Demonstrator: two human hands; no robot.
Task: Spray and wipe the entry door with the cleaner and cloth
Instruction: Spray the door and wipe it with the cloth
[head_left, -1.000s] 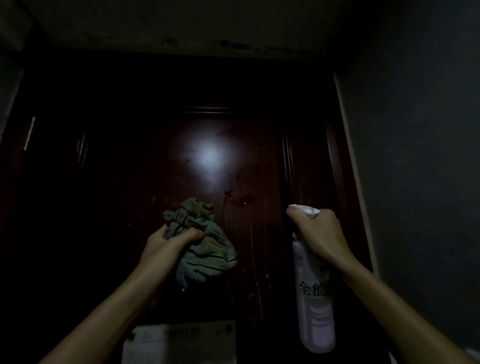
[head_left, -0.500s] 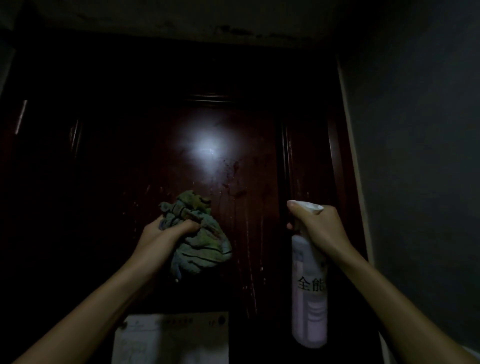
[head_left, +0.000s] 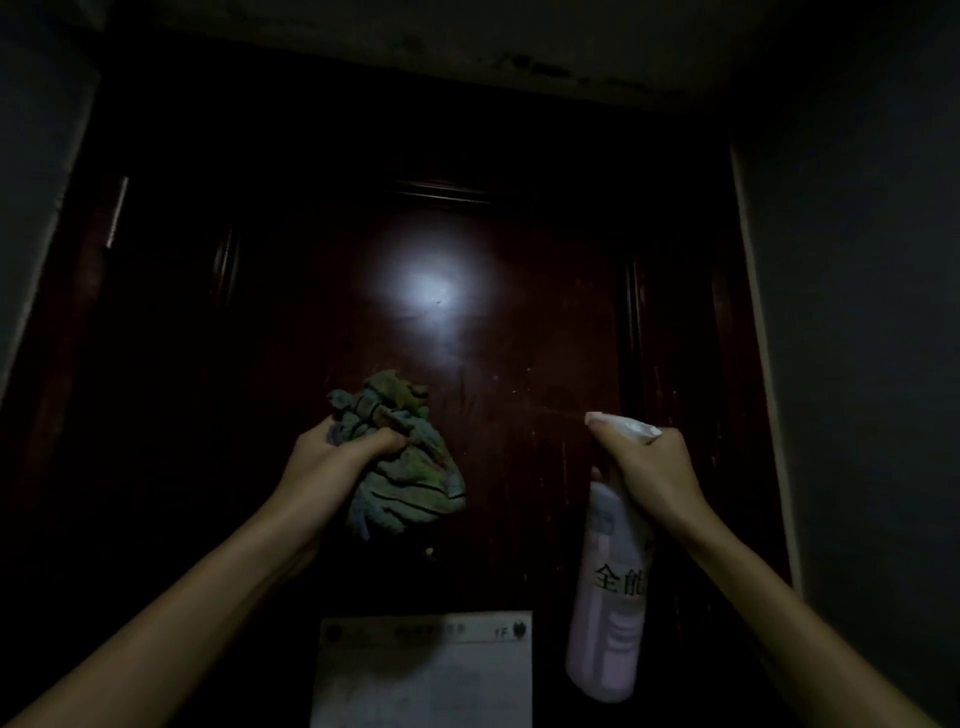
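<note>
A dark red-brown entry door (head_left: 519, 332) fills the view, with a bright light glare on its middle panel and small droplets and streaks on the surface. My left hand (head_left: 332, 457) grips a crumpled blue-green cloth (head_left: 405, 467) held against the door below the glare. My right hand (head_left: 649, 467) is wrapped around the neck of a pale pink spray bottle (head_left: 608, 597) with its white nozzle pointing left at the door. The bottle hangs upright in front of the door's right side.
A white paper notice (head_left: 426, 670) is stuck on the door low in the middle. A grey wall (head_left: 857, 312) stands close on the right beside the pale door frame edge (head_left: 758, 332). The ceiling runs above. The room is very dim.
The wet spatter right of the glare is gone from the panel. Both hands have kept their hold; the view has shifted slightly.
</note>
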